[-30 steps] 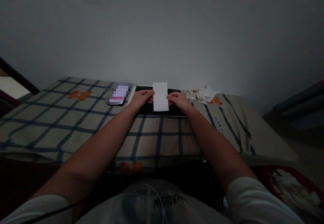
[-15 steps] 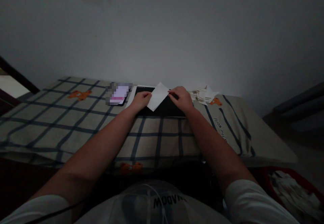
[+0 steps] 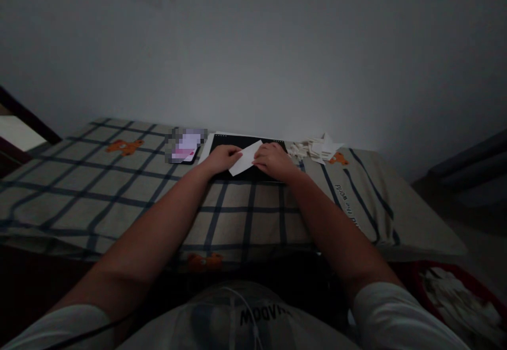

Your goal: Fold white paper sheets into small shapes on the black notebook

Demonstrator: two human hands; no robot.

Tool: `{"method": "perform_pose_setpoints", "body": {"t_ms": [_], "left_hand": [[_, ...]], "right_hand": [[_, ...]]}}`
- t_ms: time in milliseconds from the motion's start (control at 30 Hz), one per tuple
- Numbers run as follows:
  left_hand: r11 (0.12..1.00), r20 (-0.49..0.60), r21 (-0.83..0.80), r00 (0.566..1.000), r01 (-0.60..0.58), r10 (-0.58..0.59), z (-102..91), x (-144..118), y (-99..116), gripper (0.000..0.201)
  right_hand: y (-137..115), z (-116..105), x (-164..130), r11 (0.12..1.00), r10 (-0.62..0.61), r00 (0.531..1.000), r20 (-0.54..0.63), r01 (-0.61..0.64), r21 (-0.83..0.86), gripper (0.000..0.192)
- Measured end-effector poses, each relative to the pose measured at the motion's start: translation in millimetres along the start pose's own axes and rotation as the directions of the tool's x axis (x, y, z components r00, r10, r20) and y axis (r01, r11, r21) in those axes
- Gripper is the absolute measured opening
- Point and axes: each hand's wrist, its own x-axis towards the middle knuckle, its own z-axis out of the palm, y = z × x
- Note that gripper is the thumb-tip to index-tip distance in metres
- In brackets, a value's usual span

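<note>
A small sheet of white paper (image 3: 244, 159), showing as a slanted narrow strip, lies between my hands over a flat black board (image 3: 245, 141). My left hand (image 3: 222, 159) pinches its left edge between thumb and fingers. At the upper right end, my right hand (image 3: 274, 159) has its fingers curled over the paper and closed on it. Part of the sheet is covered by the right fingers. Beneath the black board, a white edge shows at its left side.
A checked cloth (image 3: 158, 197) covers the table against a grey wall. A phone with a lit, blurred screen (image 3: 186, 147) lies left of the board. Several folded white paper pieces (image 3: 317, 148) are heaped at the right. A red container (image 3: 415, 281) holding whitish stuff stands low at right.
The paper has gone from a broad diamond to a narrower slanted strip, folded over. My right hand has moved slightly left and over the sheet; the left stays nearly in place.
</note>
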Motion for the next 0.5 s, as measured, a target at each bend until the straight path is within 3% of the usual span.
{"method": "perform_pose_setpoints", "body": {"t_ms": [233,500], "left_hand": [[0.996,-0.074,0.075,0.996,-0.039,0.045,3.7,-4.1,6.2,0.031],[0.998,-0.053,0.022,0.997,-0.052,0.054,5.4,-5.4,10.3,0.034]], "right_hand": [[-13.3,-0.4,6.1,1.000,0.014,0.998,0.056,-0.015,0.018,0.021],[-5.6,10.8,4.8,0.961,0.090,0.991,0.102,-0.113,0.251,0.016]]}}
